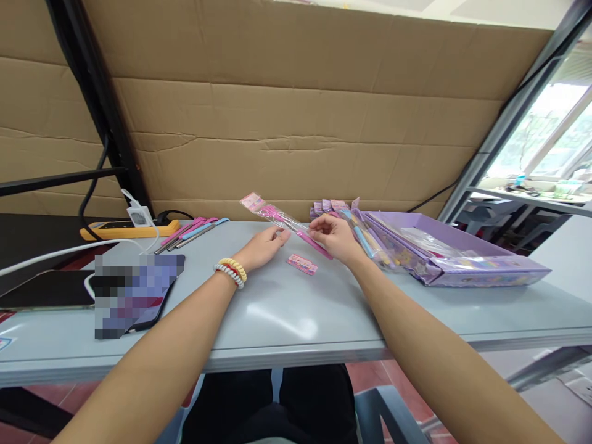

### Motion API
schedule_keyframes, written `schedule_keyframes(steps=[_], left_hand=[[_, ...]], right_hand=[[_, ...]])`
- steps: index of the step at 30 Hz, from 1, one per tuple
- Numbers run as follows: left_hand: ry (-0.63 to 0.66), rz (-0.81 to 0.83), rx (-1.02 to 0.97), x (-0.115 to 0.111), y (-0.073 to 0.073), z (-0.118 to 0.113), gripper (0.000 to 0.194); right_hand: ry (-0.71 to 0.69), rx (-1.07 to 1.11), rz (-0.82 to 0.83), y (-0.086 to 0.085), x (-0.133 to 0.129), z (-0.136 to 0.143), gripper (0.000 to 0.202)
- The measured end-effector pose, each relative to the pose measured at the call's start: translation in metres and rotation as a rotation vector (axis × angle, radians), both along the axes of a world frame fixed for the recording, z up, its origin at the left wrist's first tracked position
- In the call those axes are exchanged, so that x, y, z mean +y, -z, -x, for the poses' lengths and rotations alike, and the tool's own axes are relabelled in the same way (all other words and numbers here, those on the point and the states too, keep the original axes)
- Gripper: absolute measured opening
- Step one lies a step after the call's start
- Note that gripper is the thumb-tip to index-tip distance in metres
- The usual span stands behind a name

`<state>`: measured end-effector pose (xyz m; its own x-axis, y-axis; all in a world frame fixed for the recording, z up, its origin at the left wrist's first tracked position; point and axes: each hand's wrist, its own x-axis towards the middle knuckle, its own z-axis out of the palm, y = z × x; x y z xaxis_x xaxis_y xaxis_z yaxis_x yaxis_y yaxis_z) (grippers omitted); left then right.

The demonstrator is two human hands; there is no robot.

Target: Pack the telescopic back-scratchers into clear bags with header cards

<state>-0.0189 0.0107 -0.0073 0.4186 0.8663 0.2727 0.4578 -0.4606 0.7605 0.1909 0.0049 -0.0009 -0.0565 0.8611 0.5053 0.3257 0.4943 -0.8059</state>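
A clear plastic sleeve (291, 223) with a pink printed top lies at a slant between my hands. Partly inside it is a pink pen (317, 243), its end pointing toward me. My left hand (264, 248), with beaded bracelets at the wrist, pinches the sleeve's near side, fingertips partly hidden. With thumb and forefinger together, my right hand (337, 237) grips the pen near the sleeve's lower end. A small pink printed card (302, 264) lies flat on the table just below the sleeve.
Packaged pens (365, 237) lie right of my right hand, beside an open purple box (485, 271) holding plastic sleeves. Loose pink, blue and grey pens (194, 233) rest at left, near a yellow power strip (120, 229) and a phone (152, 296). Cardboard (300, 117) stands behind.
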Motion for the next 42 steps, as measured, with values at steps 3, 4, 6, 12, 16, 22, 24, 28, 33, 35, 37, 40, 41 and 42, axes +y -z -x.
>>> schedule_keyframes(steps=[3, 4, 6, 12, 16, 22, 24, 28, 33, 35, 37, 40, 41, 42], left_hand=[[0.002, 0.135, -0.159, 0.001, -0.003, -0.002, 0.045], [0.003, 0.174, -0.203, 0.002, -0.003, -0.002, 0.043], [0.002, 0.236, -0.273, 0.004, -0.003, -0.001, 0.041], [-0.038, 0.367, -0.371, 0.007, -0.002, 0.000, 0.041], [-0.058, 0.415, -0.434, 0.007, -0.002, -0.001, 0.030], [-0.033, 0.422, -0.536, 0.008, -0.002, -0.002, 0.019], [-0.001, 0.425, -0.549, 0.008, -0.002, -0.002, 0.019], [0.088, 0.435, -0.612, 0.008, -0.002, -0.001, 0.020], [0.087, 0.420, -0.754, 0.009, -0.002, -0.002, 0.015], [0.061, 0.401, -0.797, 0.010, -0.002, -0.003, 0.014], [0.036, 0.379, -0.816, 0.010, -0.002, -0.003, 0.014], [-0.011, 0.350, -0.821, 0.011, -0.003, -0.003, 0.013], [-0.030, 0.344, -0.828, 0.012, -0.003, -0.003, 0.014], [-0.047, 0.342, -0.840, 0.013, -0.004, -0.002, 0.014]], right_hand=[[-0.091, 0.032, 0.100, -0.001, -0.003, 0.002, 0.027], [-0.120, 0.036, 0.144, 0.000, -0.003, 0.002, 0.029], [-0.159, 0.037, 0.213, 0.001, -0.004, 0.004, 0.031], [-0.224, 0.035, 0.237, 0.002, -0.006, 0.009, 0.034], [-0.227, -0.001, 0.224, 0.001, -0.007, 0.010, 0.034], [-0.231, -0.074, 0.188, 0.001, -0.009, 0.009, 0.035], [-0.215, -0.081, 0.209, 0.000, -0.010, 0.010, 0.041], [-0.228, -0.047, 0.327, -0.003, -0.013, 0.010, 0.053], [-0.399, -0.117, 0.480, -0.006, -0.015, 0.008, 0.043], [-0.448, -0.169, 0.542, -0.007, -0.017, 0.008, 0.040], [-0.492, -0.219, 0.578, -0.006, -0.017, 0.008, 0.037], [-0.567, -0.271, 0.582, -0.004, -0.017, 0.008, 0.033], [-0.580, -0.281, 0.578, -0.004, -0.016, 0.008, 0.033], [-0.580, -0.287, 0.573, -0.004, -0.016, 0.007, 0.033]])
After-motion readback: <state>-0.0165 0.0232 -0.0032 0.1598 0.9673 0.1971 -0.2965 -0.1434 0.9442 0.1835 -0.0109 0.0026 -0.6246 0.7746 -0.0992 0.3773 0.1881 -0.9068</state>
